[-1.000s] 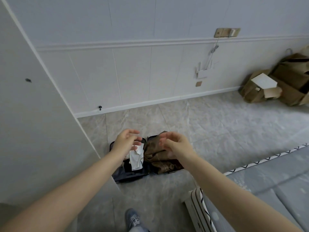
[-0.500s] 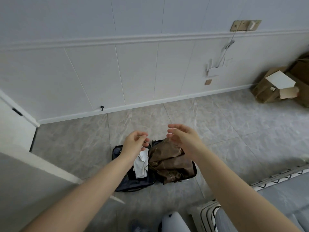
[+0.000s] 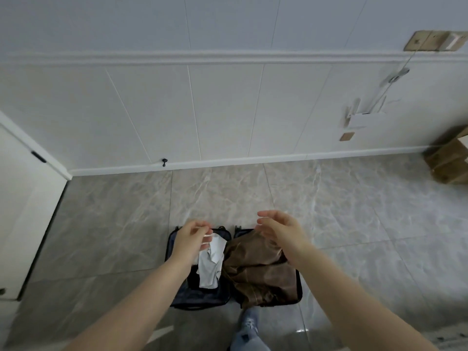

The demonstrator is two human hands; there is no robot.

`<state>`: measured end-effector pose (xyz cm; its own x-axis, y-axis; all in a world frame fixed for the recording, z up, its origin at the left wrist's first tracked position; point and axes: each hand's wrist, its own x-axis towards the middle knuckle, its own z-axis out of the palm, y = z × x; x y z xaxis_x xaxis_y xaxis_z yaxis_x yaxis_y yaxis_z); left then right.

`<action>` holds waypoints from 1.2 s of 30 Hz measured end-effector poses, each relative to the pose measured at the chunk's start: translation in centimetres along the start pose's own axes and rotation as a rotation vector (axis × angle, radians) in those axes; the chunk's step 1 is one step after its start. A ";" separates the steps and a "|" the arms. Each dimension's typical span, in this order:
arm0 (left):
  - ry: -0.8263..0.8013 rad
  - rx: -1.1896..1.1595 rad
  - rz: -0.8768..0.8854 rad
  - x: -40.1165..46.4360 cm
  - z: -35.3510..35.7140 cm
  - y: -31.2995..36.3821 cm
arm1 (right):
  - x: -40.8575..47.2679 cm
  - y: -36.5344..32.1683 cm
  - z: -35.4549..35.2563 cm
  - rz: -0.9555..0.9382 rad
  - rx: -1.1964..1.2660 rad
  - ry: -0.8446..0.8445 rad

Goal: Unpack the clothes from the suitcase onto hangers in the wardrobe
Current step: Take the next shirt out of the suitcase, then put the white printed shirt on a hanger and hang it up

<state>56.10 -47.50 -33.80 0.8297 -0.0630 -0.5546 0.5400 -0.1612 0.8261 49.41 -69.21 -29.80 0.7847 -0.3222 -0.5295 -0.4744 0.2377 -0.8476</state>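
Note:
An open dark suitcase [image 3: 177,297] lies flat on the tiled floor below me. Its left half holds a crumpled white garment [image 3: 211,267]; a brown garment [image 3: 258,274] fills the right half. My left hand [image 3: 192,240] hovers above the left half with loosely curled fingers and holds nothing that I can see. My right hand [image 3: 281,229] hovers above the brown garment's far end, fingers relaxed and spread, palm turned left. Neither hand touches the clothes. A white wardrobe panel [image 3: 22,211] stands at the left edge. No hanger is in view.
My shoe [image 3: 249,321] stands just in front of the suitcase. A white panelled wall [image 3: 228,110] with a skirting board runs across the back. Cardboard boxes [image 3: 450,158] sit at the far right. Grey tiles [image 3: 367,211] surround the suitcase.
The view has swung right and away from the wardrobe panel, which now sits at the far left. Both hands stay stretched out over the suitcase and appear lower in the frame.

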 end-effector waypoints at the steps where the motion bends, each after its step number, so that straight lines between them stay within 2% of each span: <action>1: 0.016 -0.011 -0.007 0.8 0.2 0.0 | 1.2 0.0 -0.3 -0.007 0.001 0.008; 7: 0.090 -0.025 -0.082 5.7 -0.2 -1.7 | 8.4 1.8 0.2 0.052 -0.054 -0.003; 12: 0.084 0.070 -0.155 11.7 -1.7 -6.2 | 13.8 6.6 2.5 0.107 -0.188 0.001; 17: 0.088 0.128 -0.264 18.8 -3.4 -12.9 | 20.1 14.0 5.5 0.176 -0.389 -0.031; 26: 0.061 -0.035 -0.427 29.8 -3.9 -23.6 | 30.8 28.8 9.9 0.324 -0.639 -0.099; 31: 0.097 -0.214 -0.568 33.8 -4.3 -30.6 | 36.3 37.3 11.7 0.271 -0.951 -0.344; 36: 0.137 -0.256 -0.663 35.5 -4.3 -38.8 | 41.4 44.9 13.3 0.269 -1.323 -0.634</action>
<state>65.22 -39.25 -85.10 0.3172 0.0949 -0.9436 0.9381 0.1144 0.3268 65.92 -59.69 -89.36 0.4907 0.1194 -0.8631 -0.3660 -0.8707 -0.3285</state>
